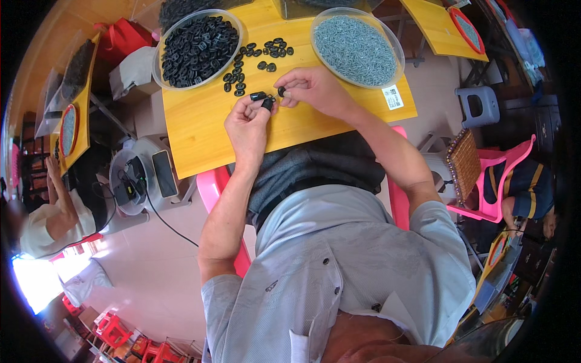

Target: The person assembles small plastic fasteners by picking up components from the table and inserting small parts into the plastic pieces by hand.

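Observation:
Over the front half of the yellow table, my two hands are close together. My left hand is closed, with black covers on its thumb and a finger; what is pinched at their tips is too small to make out. My right hand, just to the right, pinches a small black piece between thumb and fingertip. Beyond them, several small black oval pieces with holes lie loose on the table. A clear round tub of black pieces stands at the left, and a clear tub of small grey metal screws at the right.
The yellow table carries a white printed label near its right edge. A pink chair is under me. To the left, a phone lies on a grey stool beside a tub with a cable. Other people sit at both sides.

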Tool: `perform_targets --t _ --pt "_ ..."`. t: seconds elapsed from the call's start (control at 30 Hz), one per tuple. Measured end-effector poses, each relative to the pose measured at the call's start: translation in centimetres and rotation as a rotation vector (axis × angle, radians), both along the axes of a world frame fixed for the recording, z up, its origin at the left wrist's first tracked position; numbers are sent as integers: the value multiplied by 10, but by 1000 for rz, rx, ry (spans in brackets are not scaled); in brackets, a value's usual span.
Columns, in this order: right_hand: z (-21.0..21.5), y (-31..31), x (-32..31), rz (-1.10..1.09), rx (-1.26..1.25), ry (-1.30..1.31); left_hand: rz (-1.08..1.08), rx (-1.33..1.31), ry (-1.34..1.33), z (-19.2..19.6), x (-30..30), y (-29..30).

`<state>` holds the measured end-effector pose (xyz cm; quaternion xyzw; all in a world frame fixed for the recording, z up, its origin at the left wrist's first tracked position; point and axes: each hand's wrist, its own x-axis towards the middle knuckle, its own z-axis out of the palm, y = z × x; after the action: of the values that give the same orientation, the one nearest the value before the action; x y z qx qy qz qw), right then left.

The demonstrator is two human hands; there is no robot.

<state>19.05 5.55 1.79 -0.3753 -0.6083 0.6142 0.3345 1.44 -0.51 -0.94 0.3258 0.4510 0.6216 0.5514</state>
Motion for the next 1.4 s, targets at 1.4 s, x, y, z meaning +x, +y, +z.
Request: perform_targets --t 1.4 --pt "3 -6 -5 -37 41 -97 -48 -45 35 3 0 2"
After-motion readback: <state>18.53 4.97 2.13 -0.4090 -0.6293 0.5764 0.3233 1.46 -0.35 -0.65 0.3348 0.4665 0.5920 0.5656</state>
